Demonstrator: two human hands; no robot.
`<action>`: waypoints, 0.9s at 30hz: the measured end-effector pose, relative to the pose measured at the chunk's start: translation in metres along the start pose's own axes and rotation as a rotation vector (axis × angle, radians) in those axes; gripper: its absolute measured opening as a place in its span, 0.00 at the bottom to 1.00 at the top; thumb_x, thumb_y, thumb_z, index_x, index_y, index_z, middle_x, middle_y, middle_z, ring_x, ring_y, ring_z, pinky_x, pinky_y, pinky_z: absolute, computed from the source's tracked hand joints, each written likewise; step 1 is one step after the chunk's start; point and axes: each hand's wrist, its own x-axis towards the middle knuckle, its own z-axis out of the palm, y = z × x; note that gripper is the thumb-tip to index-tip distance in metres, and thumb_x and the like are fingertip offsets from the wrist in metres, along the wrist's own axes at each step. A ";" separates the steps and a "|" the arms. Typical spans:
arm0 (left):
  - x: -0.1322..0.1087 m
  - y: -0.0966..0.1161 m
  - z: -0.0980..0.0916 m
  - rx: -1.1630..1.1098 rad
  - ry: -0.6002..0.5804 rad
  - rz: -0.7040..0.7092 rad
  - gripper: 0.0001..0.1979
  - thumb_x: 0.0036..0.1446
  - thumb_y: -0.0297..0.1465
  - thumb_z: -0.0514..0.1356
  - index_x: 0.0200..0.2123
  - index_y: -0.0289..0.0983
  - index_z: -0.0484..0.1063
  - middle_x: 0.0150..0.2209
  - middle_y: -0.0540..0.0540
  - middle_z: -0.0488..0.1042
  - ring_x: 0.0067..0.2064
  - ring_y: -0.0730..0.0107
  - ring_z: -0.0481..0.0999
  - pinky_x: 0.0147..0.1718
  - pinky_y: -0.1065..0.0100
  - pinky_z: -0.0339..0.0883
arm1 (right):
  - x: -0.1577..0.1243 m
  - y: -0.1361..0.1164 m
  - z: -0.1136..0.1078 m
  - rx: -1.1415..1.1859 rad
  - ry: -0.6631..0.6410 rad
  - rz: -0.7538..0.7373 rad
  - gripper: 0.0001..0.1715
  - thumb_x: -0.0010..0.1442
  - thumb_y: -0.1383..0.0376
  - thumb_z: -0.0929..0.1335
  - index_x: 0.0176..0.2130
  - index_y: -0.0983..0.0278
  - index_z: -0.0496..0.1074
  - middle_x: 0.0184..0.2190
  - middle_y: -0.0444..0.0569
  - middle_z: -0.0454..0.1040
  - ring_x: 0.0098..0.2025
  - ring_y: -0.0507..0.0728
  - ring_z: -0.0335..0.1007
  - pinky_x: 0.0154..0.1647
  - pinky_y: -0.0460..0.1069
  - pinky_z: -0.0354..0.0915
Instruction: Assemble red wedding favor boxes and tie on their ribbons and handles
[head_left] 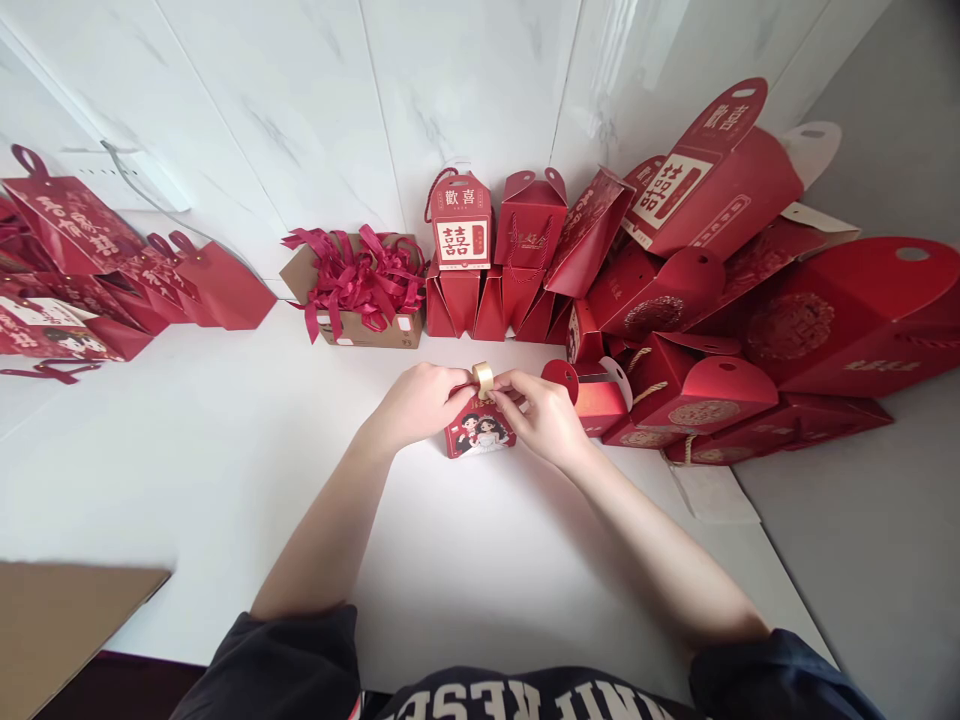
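Observation:
A small red gift box [480, 437] with a cartoon bride and groom on its front stands on the white table, between both hands. A loop of pale gold ribbon [483, 377] rises from its top. My left hand [431, 400] is closed, thumb and fingers pinching at the top of the box beside the loop. On the other side, my right hand [541, 415] is closed too, its thumb and forefinger pinching the ribbon at the loop's base. Fingertips partly hide the box's top edge, so a knot or slot there cannot be made out.
Behind stands an open cardboard box [371, 330] full of crimson ribbons [364, 275]. Red gift boxes [459, 220] are stacked along the tiled wall and heaped at the right [675, 300]. More red boxes [82, 260] lie at the left; a cardboard sheet [67, 620] is at the near left.

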 end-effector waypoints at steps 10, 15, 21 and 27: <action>-0.001 0.004 0.000 0.023 0.009 -0.010 0.13 0.59 0.32 0.51 0.25 0.39 0.70 0.21 0.51 0.67 0.22 0.72 0.58 0.24 0.69 0.49 | 0.001 -0.003 -0.002 -0.107 0.006 -0.065 0.03 0.61 0.67 0.65 0.37 0.61 0.70 0.31 0.45 0.77 0.32 0.55 0.73 0.35 0.48 0.65; 0.000 0.002 0.000 -0.001 0.011 0.014 0.14 0.60 0.33 0.51 0.27 0.39 0.72 0.21 0.50 0.69 0.23 0.72 0.60 0.25 0.69 0.50 | 0.004 -0.002 -0.008 -0.124 -0.028 -0.086 0.03 0.60 0.67 0.65 0.35 0.61 0.69 0.31 0.45 0.77 0.31 0.55 0.72 0.38 0.49 0.64; 0.002 -0.001 0.001 0.027 0.002 0.045 0.15 0.61 0.34 0.50 0.26 0.38 0.72 0.22 0.49 0.70 0.23 0.71 0.61 0.25 0.69 0.49 | 0.005 -0.001 -0.011 -0.106 -0.037 -0.048 0.03 0.61 0.67 0.65 0.36 0.60 0.69 0.31 0.45 0.77 0.30 0.54 0.72 0.35 0.49 0.63; 0.000 0.003 0.000 0.062 -0.005 0.048 0.15 0.60 0.34 0.51 0.24 0.38 0.70 0.20 0.50 0.68 0.21 0.71 0.59 0.24 0.68 0.48 | 0.004 -0.002 -0.009 -0.121 -0.019 -0.040 0.03 0.61 0.66 0.65 0.35 0.60 0.69 0.30 0.44 0.77 0.29 0.54 0.71 0.36 0.49 0.62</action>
